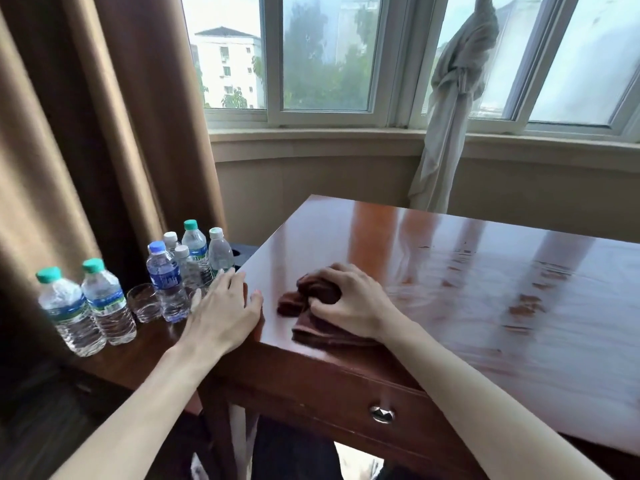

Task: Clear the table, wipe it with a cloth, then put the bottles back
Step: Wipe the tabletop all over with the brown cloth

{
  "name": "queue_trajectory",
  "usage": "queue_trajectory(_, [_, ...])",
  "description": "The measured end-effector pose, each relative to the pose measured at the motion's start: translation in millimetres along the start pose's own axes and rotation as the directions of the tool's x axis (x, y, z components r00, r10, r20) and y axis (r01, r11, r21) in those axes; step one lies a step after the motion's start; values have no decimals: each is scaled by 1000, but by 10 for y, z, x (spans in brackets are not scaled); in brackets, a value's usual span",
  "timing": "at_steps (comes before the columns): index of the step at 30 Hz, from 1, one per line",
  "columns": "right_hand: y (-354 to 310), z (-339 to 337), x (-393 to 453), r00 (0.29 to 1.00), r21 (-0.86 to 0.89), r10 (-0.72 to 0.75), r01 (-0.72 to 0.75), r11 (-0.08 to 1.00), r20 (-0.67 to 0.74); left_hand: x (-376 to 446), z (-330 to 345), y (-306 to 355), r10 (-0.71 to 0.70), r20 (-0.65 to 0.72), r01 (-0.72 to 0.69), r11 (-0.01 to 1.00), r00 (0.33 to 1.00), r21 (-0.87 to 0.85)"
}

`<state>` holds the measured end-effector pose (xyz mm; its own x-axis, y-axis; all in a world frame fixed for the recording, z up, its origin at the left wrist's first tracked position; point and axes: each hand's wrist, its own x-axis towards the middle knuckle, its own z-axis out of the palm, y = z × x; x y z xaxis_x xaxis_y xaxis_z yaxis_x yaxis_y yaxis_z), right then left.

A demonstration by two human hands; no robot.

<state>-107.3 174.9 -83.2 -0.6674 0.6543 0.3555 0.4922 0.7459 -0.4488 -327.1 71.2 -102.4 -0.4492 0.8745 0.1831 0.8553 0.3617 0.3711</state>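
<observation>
Cloth on the table, bottles set aside.
I see a bunched dark brown cloth [311,308] at the glossy table [450,289] near-left corner; seven upright capped water bottles [166,282] stand on the lower surface left.

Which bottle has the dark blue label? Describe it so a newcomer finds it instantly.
Start at the brown curtain on the left; below it, a low side surface holds water bottles. The blue-label bottle stands beside the glass, just beyond the left hand. Only it has a blue cap; the others' are green or white.
</observation>
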Motion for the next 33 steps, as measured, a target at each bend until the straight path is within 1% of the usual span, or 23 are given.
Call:
queue_trajectory(1, [96,-16,98,992,-44,108,-111,993,-60,29,13,55,13,11,-13,1000,1000,1])
queue_trajectory(2, [167,-4,156,981,-85,170,-178,980,-95,66,32,119,32,10,-31,999,999,-8])
queue_trajectory(3, [211,24,156,984,-103,152,-161,981,-91,128,47,191,57,4,-57,998,998,-27])
queue_trajectory(4, [242,34,128,993,-96,100,-105,990,-55,209,54,282,85,2,-85,995,996,-47])
queue_trajectory(6, [336,-34,96,1000,-34,9,-8,999,26,420,92,465,137,9,-136,989,991,-59])
queue_trajectory(7, [439,-91,150,999,-30,14,-13,999,39,546,124,548,155,20,-154,987,988,-51])
queue_trajectory(9, [746,-181,397,994,-62,105,-106,992,-16,833,226,695,178,54,-176,984,983,-37])
queue_trajectory(11, [1092,-233,712,978,-75,199,-204,976,-65,1178,340,793,174,70,-173,985,982,-24])
queue_trajectory(16, [2013,-321,1569,944,-110,306,-319,941,-121,1997,658,827,133,77,-135,991,988,21])
queue_trajectory(18, [2378,-362,1927,921,-124,351,-373,920,-166,2157,805,788,125,78,-129,991,989,46])
queue_trajectory(21, [2879,-420,2414,893,-126,404,-432,893,-199,2243,946,729,108,68,-112,992,992,65])
queue_trajectory(24, [3193,-450,2727,863,-161,448,-488,858,-233,2260,953,735,96,72,-101,991,993,84])
queue_trajectory(26, [3228,-430,2772,858,-176,453,-498,849,-242,2264,932,757,90,79,-96,992,993,76])
queue_trajectory(28, [3119,-383,2644,868,-190,441,-484,854,-228,2243,916,772,83,95,-90,994,992,68])
queue_trajectory(31, [2668,-323,2215,902,-191,389,-421,887,-185,2237,872,803,76,116,-84,995,990,60])
queue_trajectory(33, [2243,-291,1828,939,-177,322,-340,924,-124,2226,850,810,77,121,-85,995,990,58])
